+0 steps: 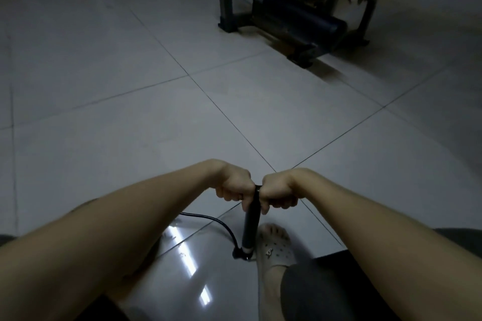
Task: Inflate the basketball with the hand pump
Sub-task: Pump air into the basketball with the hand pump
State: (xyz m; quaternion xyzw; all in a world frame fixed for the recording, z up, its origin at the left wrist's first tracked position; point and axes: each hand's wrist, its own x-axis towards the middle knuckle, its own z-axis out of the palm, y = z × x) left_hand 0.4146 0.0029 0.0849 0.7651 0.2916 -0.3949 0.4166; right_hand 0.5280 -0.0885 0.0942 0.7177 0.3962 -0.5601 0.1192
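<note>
A black hand pump (pixel 249 227) stands upright on the tiled floor at the bottom centre, its base beside my foot in a pale clog (pixel 276 247). My left hand (pixel 234 186) grips the left side of the pump's T-handle and my right hand (pixel 279 190) grips the right side, fingers curled round it. The handle sits low, close to the top of the barrel. A thin black hose (pixel 216 223) runs from the pump's base to the left and disappears behind my left forearm. The basketball is not in view.
A dark metal exercise machine (pixel 294 21) with a padded roller stands at the back right. Grey glossy floor tiles (pixel 130 112) spread ahead and to the left. White doors or cabinets line the far wall at the top left.
</note>
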